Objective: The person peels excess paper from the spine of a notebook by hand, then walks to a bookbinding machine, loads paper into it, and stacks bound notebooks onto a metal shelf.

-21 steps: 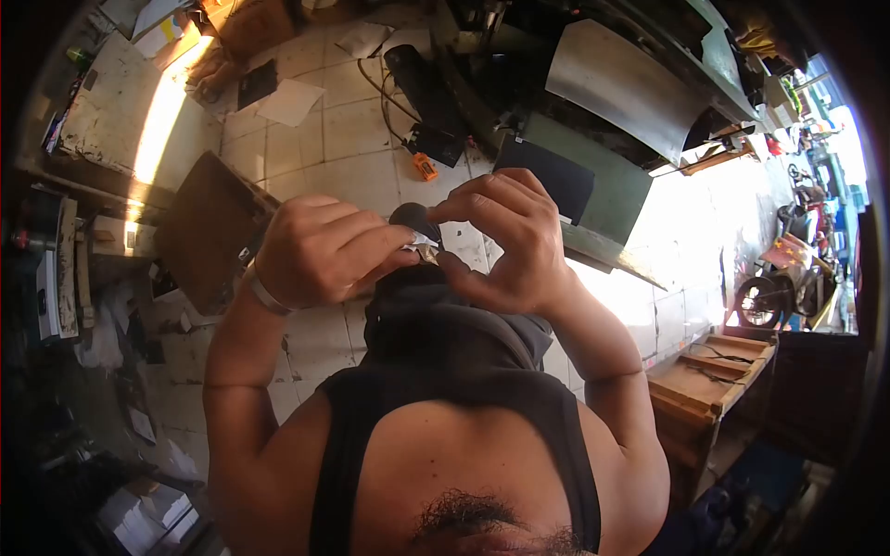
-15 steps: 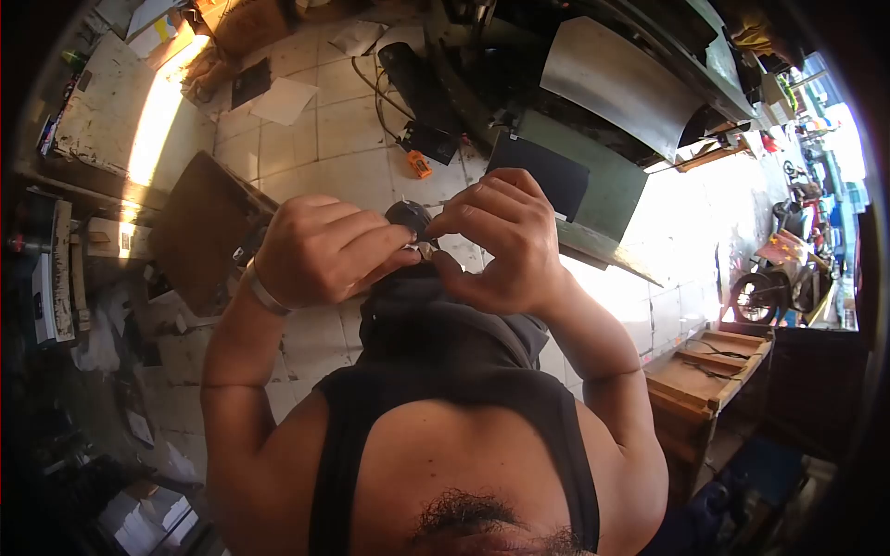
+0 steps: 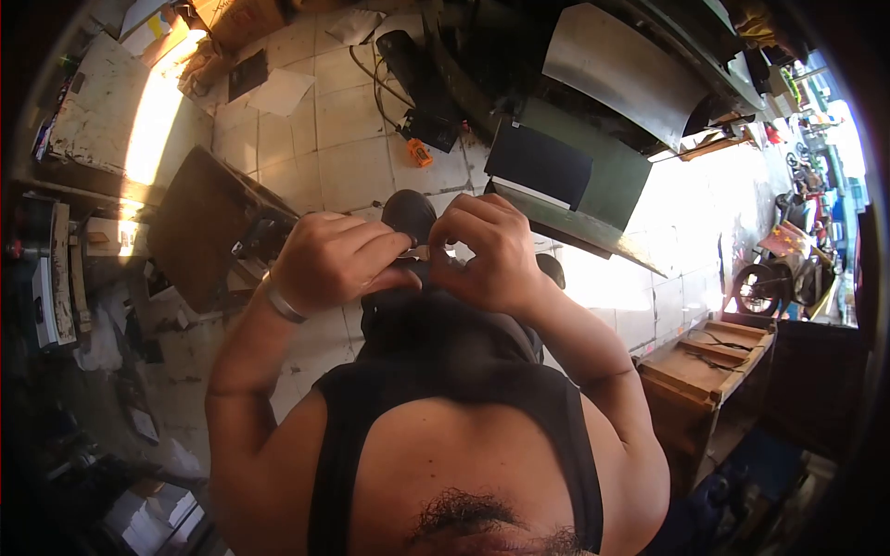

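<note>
My left hand [image 3: 332,261] is closed in a pinch in front of my body, its fingertips pointing right. Opposite it, my right hand [image 3: 491,248] has thumb and forefinger curled together into a ring. The fingertips of both hands meet around a small pale bit [image 3: 423,251], too small and too covered by the fingers to name. Just past the fingertips, a dark shoe [image 3: 408,215] shows on the tiled floor [image 3: 352,176].
Ahead on the floor lies an orange object [image 3: 420,153] beside a black box and cable. A black panel [image 3: 538,167] rests on a green surface [image 3: 616,171]. Brown boards [image 3: 199,232] stand at left, a wooden drawer-like frame [image 3: 709,361] at right. A motorcycle [image 3: 760,289] is farther right.
Both hands have come slightly lower in view, toward my body. The fingers have shifted around the small bit, and more of the dark shoe now shows.
</note>
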A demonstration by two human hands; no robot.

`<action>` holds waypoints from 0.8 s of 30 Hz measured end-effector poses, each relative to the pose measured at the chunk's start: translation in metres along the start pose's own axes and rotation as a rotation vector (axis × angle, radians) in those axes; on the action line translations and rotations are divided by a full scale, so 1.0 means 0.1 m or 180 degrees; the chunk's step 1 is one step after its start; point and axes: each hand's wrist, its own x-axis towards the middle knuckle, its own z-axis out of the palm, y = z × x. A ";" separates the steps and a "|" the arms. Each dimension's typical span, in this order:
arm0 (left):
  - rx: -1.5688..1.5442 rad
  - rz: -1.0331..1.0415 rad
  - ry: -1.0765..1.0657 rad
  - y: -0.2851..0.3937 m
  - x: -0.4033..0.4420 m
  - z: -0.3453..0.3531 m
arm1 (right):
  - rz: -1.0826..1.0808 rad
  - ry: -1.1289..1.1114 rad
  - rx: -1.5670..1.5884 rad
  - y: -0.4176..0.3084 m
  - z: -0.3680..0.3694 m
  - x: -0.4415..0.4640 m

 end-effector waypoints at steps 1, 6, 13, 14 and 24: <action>-0.0033 -0.0072 -0.0051 0.02 -0.05 0.05 | 0.0154 -0.0087 0.0056 0.01 0.04 -0.06; -0.0092 -0.0367 -0.0403 0.14 -0.29 0.24 | 0.0804 -0.0137 0.0626 0.10 0.27 -0.33; -0.0084 -0.0205 -0.0009 0.19 -0.42 0.29 | 0.2588 -0.0481 0.1307 0.49 0.47 -0.62; -0.0098 -0.0184 0.0092 0.18 -0.42 0.26 | 0.2631 -0.0433 0.1041 0.61 0.49 -0.68; 0.0079 0.0151 0.0611 0.14 -0.54 0.12 | 0.2051 -0.0184 0.0626 0.89 0.23 -0.88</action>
